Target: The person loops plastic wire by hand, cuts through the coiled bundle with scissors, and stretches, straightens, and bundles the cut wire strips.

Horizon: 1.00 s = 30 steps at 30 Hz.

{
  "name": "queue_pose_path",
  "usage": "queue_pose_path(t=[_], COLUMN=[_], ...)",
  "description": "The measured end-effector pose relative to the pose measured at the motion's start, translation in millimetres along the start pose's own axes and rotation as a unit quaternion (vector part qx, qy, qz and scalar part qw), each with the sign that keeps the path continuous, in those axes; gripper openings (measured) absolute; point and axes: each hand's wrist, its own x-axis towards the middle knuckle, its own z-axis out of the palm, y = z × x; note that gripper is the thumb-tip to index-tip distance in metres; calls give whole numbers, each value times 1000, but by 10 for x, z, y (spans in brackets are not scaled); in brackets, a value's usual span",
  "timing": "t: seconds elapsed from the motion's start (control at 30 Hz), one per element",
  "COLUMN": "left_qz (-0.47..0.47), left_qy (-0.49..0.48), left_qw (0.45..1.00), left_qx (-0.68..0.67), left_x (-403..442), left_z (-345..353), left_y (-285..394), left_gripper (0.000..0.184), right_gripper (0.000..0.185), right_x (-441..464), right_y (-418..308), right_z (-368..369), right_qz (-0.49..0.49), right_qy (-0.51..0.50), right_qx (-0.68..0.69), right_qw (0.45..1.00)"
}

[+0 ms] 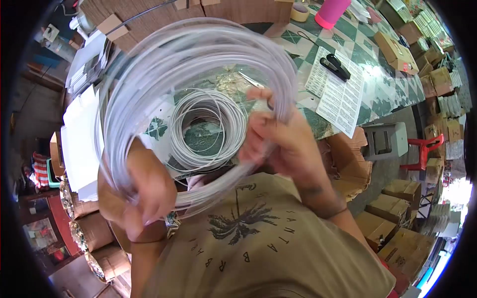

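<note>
A large loose coil of whitish wire, blurred by motion, is held up in front of my body. My left hand is closed around the coil's lower left part. Around its right side my right hand is wrapped, with the fingers curled towards the middle. Through the ring of the held coil a smaller, tighter coil of white wire shows, lying flat on the green and white tabletop. Just behind my right hand lie scissors, partly hidden.
A black stapler rests on printed sheets at the right. Further back are a tape roll, a pink bottle and a small carton. White papers lie at the left. A grey stool stands beyond the table.
</note>
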Motion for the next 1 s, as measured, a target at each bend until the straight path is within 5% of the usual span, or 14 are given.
queue_pose_path(t=[0.07,0.1,0.13,0.2,0.3,0.33,0.4,0.53,0.6,0.67,0.77,0.83,0.93,1.0], left_qz=[57,57,-33,-134,-119,-81,-13,26,-5,-64,-53,-32,-50,-133], left_qy=[301,316,459,611,673,673,663,345,215,57,71,157,345,570], left_qw=[908,901,804,694,716,728,744,937,976,995,995,981,807,646], left_qx=[284,291,377,356,142,101,83,49,32,-57,-34,113,476,491], left_x=[-362,-515,-681,-1215,-1258,-1228,-1162,-574,-177,114,40,-162,-771,-1168], left_z=[213,239,244,128,257,262,225,134,-23,-154,-109,-3,157,182], left_y=[-111,-161,-217,-423,-457,-425,-321,129,213,207,86,-67,-258,-429], left_gripper=[18,18,18,22,32,34,36,34,35,36,37,37,39,37], right_gripper=[24,24,19,16,13,13,20,45,45,62,60,50,19,17], right_x=[-78,-75,-58,40,212,248,277,502,487,420,283,55,5,11], right_y=[270,332,393,516,680,705,593,271,106,4,78,74,455,705], right_z=[20,48,82,153,234,256,372,206,41,-96,-60,-226,-170,-14], right_qz=[54,69,144,236,260,263,6,-439,-462,-258,-291,-76,171,283], right_qy=[-46,-53,-69,-96,-125,-133,-131,0,52,64,113,-73,-206,-183], right_qx=[201,206,268,330,188,137,-194,-563,-554,-401,-238,-50,220,297], right_qw=[977,975,950,909,939,946,972,701,691,877,920,993,938,893])
